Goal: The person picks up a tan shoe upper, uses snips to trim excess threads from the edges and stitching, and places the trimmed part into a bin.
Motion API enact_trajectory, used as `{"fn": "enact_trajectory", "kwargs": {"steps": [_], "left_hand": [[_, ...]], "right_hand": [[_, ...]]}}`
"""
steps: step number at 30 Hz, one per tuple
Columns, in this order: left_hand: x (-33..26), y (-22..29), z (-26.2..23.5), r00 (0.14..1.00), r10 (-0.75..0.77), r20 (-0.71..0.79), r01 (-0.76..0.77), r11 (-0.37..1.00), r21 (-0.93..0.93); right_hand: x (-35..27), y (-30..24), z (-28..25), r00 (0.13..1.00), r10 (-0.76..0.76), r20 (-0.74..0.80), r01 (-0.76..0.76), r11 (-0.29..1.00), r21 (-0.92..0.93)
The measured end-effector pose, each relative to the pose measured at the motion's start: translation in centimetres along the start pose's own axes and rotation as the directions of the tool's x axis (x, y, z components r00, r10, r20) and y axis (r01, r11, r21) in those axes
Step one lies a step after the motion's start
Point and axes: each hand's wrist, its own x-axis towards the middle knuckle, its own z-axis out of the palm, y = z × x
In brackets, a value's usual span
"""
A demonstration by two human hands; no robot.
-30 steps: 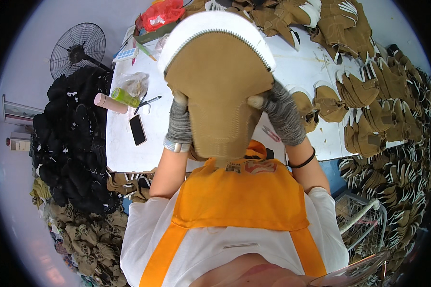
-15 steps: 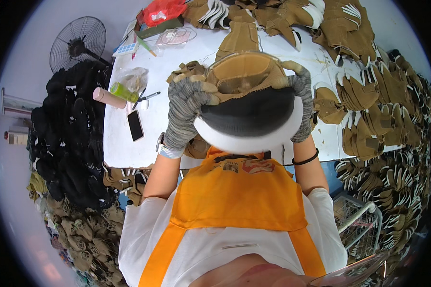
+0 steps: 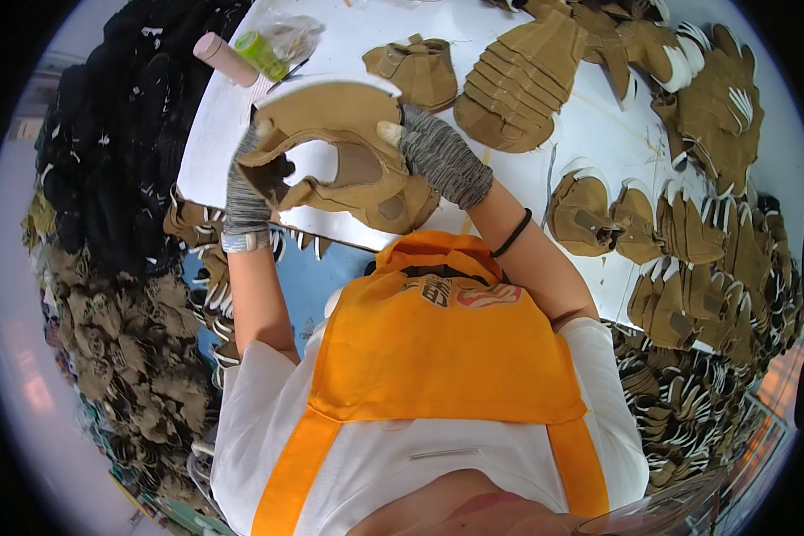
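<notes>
one tan shoe upper point(image 3: 348, 161) between two hands

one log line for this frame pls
left hand: gloved, grips tan shoe upper | right hand: gloved, grips same upper | upper held above white table | tan uppers piled around
</notes>
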Motion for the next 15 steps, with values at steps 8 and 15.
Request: {"fn": "enact_trajectory", "kwargs": {"steps": [8,15], "left_hand": [[0.5,-8.8,4.9,0.902,-0.350,-0.252,0.352,0.935,-0.042],[4.7,-10.6,3.0,0.958,-0.278,-0.070,0.281,0.959,0.045]], "right_hand": [[-1.7,14.0,-2.3,0.917,0.365,-0.162,-0.316,0.911,0.264],[-1.3,13.7,-2.7,0.908,0.375,-0.189,-0.303,0.897,0.323]]}}
